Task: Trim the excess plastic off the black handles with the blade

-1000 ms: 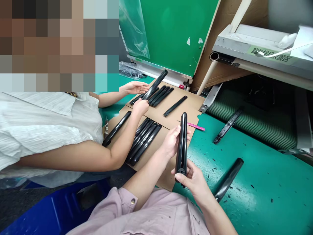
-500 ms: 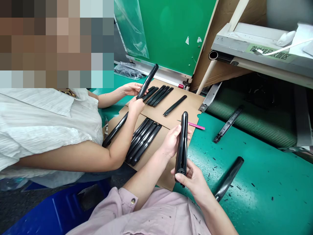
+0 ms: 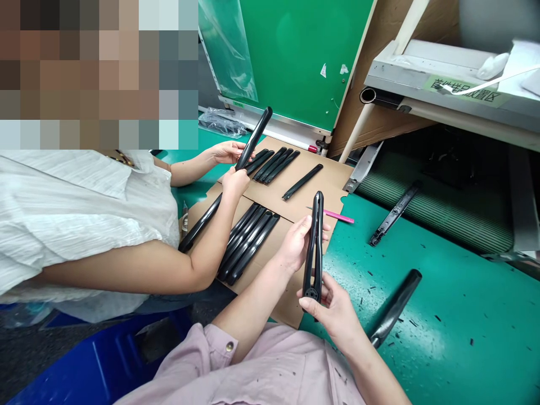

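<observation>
I hold a long glossy black plastic part (image 3: 315,247) upright with both hands. My left hand (image 3: 296,243) grips its upper half, fingers wrapped round it. My right hand (image 3: 331,308) pinches its lower end, the thumb just under a round hub. Under my hands lies a brown cardboard sheet (image 3: 295,191) with a row of similar black parts (image 3: 247,241) and a second row (image 3: 274,164) farther back. Another black part (image 3: 394,308) lies on the green table by my right wrist.
A co-worker in a white top (image 3: 80,214) sits at my left, both hands on a raised black part (image 3: 254,138). A pink pen (image 3: 337,217) lies at the cardboard's edge. A ribbed conveyor (image 3: 439,211) carries one black part (image 3: 394,214). Black shavings speckle the green table (image 3: 464,315).
I have turned the part in my hands, so its narrow edge now faces me. The co-worker has tilted their part up steeper and drawn it left.
</observation>
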The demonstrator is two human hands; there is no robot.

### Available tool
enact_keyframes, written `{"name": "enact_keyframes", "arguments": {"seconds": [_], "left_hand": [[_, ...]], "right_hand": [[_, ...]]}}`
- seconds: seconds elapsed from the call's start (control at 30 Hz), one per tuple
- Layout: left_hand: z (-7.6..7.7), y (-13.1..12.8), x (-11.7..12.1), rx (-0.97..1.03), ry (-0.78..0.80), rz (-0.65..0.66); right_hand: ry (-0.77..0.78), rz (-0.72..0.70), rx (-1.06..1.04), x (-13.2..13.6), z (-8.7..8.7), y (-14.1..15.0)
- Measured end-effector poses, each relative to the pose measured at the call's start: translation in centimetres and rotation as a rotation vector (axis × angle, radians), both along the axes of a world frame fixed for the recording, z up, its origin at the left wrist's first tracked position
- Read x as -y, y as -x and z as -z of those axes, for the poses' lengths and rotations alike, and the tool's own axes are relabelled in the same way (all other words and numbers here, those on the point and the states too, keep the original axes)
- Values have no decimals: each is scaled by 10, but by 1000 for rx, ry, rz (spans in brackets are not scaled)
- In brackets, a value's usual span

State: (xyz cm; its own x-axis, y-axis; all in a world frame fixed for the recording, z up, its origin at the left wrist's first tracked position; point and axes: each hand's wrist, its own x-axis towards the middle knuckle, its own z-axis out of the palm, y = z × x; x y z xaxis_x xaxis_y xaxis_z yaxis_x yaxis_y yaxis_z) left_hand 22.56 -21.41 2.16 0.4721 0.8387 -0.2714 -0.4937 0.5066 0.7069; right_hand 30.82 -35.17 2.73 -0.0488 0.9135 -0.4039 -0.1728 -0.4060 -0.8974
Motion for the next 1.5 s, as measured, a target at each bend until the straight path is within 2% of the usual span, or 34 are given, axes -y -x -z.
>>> {"name": "enact_keyframes", "arguments": {"seconds": [0.4, 0.63, 0.8, 1.2, 1.5], "left_hand": [[7, 0, 0, 38, 8, 5], [4, 0, 2, -21, 24, -34], [4, 2, 2, -22, -10, -31], [-13, 6, 8, 11, -29, -19], [-14, 7, 7, -9, -27, -22]], "right_hand": [[26, 18, 136, 1, 1, 1], [-25, -7, -140, 1, -2, -4], [-42, 4, -233, 3, 0, -4], [-55, -42, -201, 6, 0, -1], [-77, -42, -165, 5, 1, -1]]}}
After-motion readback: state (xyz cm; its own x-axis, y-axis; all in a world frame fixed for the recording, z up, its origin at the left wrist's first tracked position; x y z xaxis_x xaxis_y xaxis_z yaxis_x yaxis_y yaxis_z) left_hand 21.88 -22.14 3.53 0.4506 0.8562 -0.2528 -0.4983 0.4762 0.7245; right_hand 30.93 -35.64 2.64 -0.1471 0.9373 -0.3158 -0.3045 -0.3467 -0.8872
